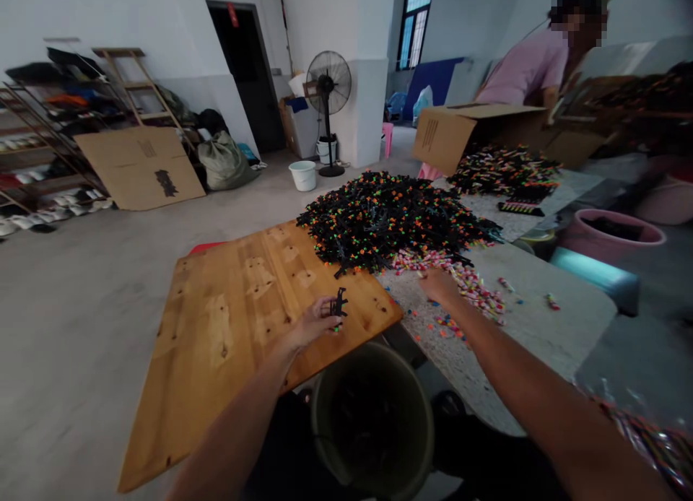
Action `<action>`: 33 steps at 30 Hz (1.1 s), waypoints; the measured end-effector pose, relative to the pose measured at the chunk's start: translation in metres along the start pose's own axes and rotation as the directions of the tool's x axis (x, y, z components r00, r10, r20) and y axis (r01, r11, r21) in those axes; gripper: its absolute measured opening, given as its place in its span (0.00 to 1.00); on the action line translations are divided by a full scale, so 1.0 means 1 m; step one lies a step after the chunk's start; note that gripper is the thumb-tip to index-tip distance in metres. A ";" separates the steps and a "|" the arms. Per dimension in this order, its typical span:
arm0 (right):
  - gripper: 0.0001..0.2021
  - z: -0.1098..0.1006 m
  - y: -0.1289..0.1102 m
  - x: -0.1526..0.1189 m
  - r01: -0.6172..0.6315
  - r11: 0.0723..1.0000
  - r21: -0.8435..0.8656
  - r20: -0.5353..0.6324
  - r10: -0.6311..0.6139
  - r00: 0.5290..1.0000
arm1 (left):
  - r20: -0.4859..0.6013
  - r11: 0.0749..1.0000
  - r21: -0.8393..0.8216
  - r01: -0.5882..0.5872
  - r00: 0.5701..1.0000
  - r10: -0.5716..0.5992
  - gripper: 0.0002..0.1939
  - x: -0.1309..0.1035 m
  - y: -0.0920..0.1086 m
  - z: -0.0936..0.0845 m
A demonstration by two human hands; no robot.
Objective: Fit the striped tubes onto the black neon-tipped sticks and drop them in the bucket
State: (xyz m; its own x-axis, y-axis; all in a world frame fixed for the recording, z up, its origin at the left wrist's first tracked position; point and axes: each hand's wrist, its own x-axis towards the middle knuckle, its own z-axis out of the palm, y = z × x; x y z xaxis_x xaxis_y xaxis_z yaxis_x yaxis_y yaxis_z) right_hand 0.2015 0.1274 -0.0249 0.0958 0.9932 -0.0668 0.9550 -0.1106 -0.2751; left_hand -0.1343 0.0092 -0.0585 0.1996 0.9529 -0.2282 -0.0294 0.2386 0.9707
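My left hand [317, 322] is closed around a small black toy gun [339, 304], held upright just above the wooden board. A bright green bit shows at the toy's lower end. My right hand [437, 284] reaches to the edge of a heap of small pink, white and red pieces [479, 288]. Its fingers are pinched together at the tips; what lies between them is too small and blurred to name. Beyond both hands rises a big pile of black toy guns [390, 216] with orange and green tips.
The wooden board [216, 320] lies left of a stone-like tabletop [557, 270]. Below me stands a deep bucket [427, 421] with dark contents. Loose orange and blue bits [427, 328] are scattered near the table edge. Across the table a person in pink [528, 64] leans behind a cardboard box [441, 140].
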 end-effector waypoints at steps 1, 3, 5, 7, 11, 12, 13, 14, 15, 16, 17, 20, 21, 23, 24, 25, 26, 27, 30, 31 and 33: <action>0.10 0.001 -0.008 -0.013 0.024 0.996 0.084 -0.002 -0.024 1.000 | 0.041 0.994 -0.112 -0.001 0.999 0.006 0.35 -0.008 0.001 0.007; 0.11 0.005 -0.028 -0.049 0.093 0.931 0.353 -0.008 -0.097 0.995 | 0.112 0.971 -0.240 0.004 0.993 0.024 0.39 -0.021 0.003 0.022; 0.08 0.007 -0.050 -0.089 0.115 0.454 0.883 -0.016 -0.215 0.976 | 0.181 0.955 -0.295 0.005 0.982 0.051 0.35 -0.029 0.009 0.038; 0.11 0.006 -0.070 -0.126 0.039 0.116 0.993 -0.003 -0.294 0.956 | 0.246 0.950 -0.314 0.000 0.966 0.082 0.29 -0.034 0.019 0.054; 0.12 -0.007 -0.088 -0.165 0.041 -0.009 0.999 -0.042 -0.335 0.941 | 0.244 0.965 -0.218 -0.145 0.949 0.198 0.21 -0.041 0.044 0.081; 0.12 -0.010 -0.087 -0.169 0.049 -0.004 0.999 -0.048 -0.343 0.938 | 0.216 0.965 -0.152 -0.213 0.946 0.243 0.22 -0.043 0.050 0.086; 0.12 -0.014 -0.085 -0.171 0.054 -0.003 0.999 -0.052 -0.350 0.935 | 0.181 0.956 -0.074 -0.284 0.939 0.293 0.23 -0.046 0.056 0.091; 0.12 -0.017 -0.082 -0.172 0.061 -0.010 0.998 -0.060 -0.351 0.934 | 0.149 0.938 0.007 -0.345 0.928 0.341 0.24 -0.048 0.060 0.094; 0.12 -0.020 -0.080 -0.173 0.071 -0.025 0.997 -0.075 -0.343 0.936 | 0.127 0.919 0.072 -0.388 0.917 0.378 0.24 -0.051 0.063 0.096; 0.12 -0.023 -0.077 -0.173 0.081 -0.048 0.996 -0.092 -0.328 0.940 | 0.118 0.905 0.109 -0.411 0.909 0.399 0.24 -0.054 0.066 0.098; 0.12 -0.026 -0.075 -0.174 0.086 -0.074 0.994 -0.105 -0.308 0.946 | 0.120 0.900 0.119 -0.419 0.906 0.406 0.23 -0.056 0.067 0.100; 0.12 -0.035 -0.071 -0.177 0.082 -0.137 0.987 -0.117 -0.269 0.956 | 0.154 0.905 0.082 -0.417 0.902 0.402 0.25 -0.063 0.069 0.105; 0.11 -0.037 -0.071 -0.179 0.080 -0.143 0.986 -0.117 -0.270 0.956 | 0.155 0.898 0.088 -0.432 0.896 0.416 0.26 -0.064 0.069 0.107; 0.11 -0.040 -0.070 -0.181 0.102 -0.123 0.987 -0.132 -0.274 0.953 | 0.140 0.871 0.130 -0.473 0.879 0.456 0.24 -0.067 0.071 0.110; 0.10 -0.041 -0.069 -0.183 0.122 -0.097 0.988 -0.145 -0.277 0.950 | 0.133 0.859 0.152 -0.489 0.871 0.473 0.24 -0.068 0.072 0.111; 0.10 -0.041 -0.069 -0.184 0.150 -0.060 0.987 -0.161 -0.278 0.947 | 0.127 0.847 0.171 -0.503 0.864 0.487 0.23 -0.070 0.074 0.111; 0.11 -0.042 -0.068 -0.186 0.183 -0.013 0.983 -0.180 -0.274 0.945 | 0.125 0.836 0.189 -0.515 0.857 0.500 0.22 -0.071 0.076 0.112; 0.11 -0.043 -0.066 -0.187 0.219 0.043 0.975 -0.200 -0.270 0.942 | 0.128 0.824 0.208 -0.527 0.850 0.512 0.22 -0.072 0.079 0.112; 0.11 -0.047 -0.062 -0.192 0.324 0.223 0.920 -0.257 -0.281 0.925 | 0.148 0.775 0.279 -0.566 0.823 0.548 0.19 -0.077 0.085 0.113; 0.10 -0.049 -0.060 -0.193 0.358 0.273 0.893 -0.273 -0.302 0.913 | 0.156 0.762 0.304 -0.572 0.819 0.553 0.19 -0.078 0.087 0.113; 0.09 -0.052 -0.057 -0.194 0.422 0.345 0.838 -0.298 -0.359 0.885 | 0.166 0.740 0.354 -0.572 0.817 0.552 0.18 -0.081 0.089 0.112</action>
State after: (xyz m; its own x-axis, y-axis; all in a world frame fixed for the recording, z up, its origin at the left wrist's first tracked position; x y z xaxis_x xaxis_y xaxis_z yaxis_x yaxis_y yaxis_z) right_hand 0.1435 -0.0565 0.0539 -0.1742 0.9293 0.3255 0.1349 0.3500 -0.9270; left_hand -0.0429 -0.0674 0.0549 0.3096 0.8793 0.3619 0.2110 -0.4346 0.8756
